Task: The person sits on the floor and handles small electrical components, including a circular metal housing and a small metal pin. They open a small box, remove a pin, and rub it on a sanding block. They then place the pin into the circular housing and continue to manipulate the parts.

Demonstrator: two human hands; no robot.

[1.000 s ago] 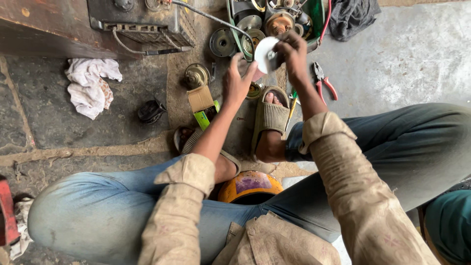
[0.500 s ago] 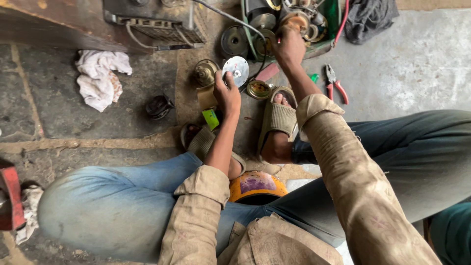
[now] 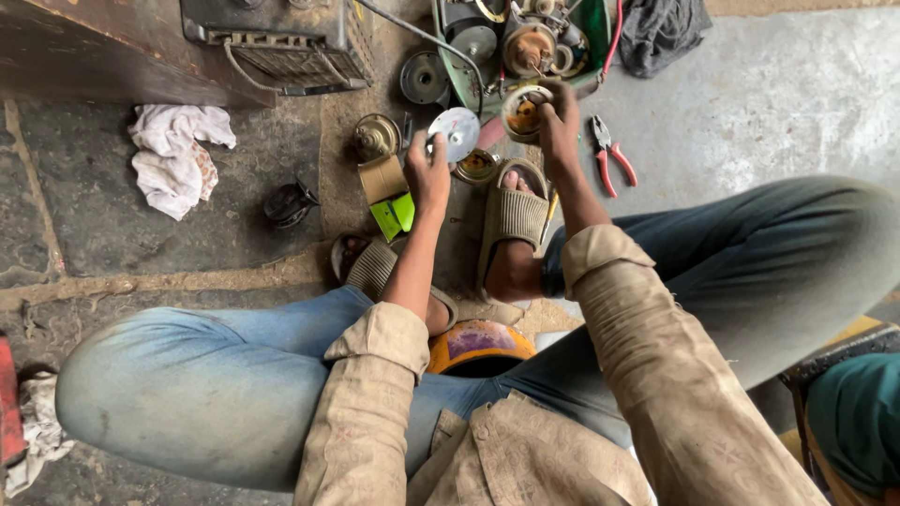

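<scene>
Separating parts | left hand (image 3: 429,173) grips flat round silver metal disc (image 3: 457,131), now apart | right hand (image 3: 560,126) closed on round coil-wound ring (image 3: 523,110)

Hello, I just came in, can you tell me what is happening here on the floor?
A person sits low over a stone floor, feet in sandals. The left hand holds up a flat silver metal disc. The right hand grips a round ring-shaped part with copper-coloured winding inside. Around them lie red-handled pliers, a white rag and a green tray of motor parts.
</scene>
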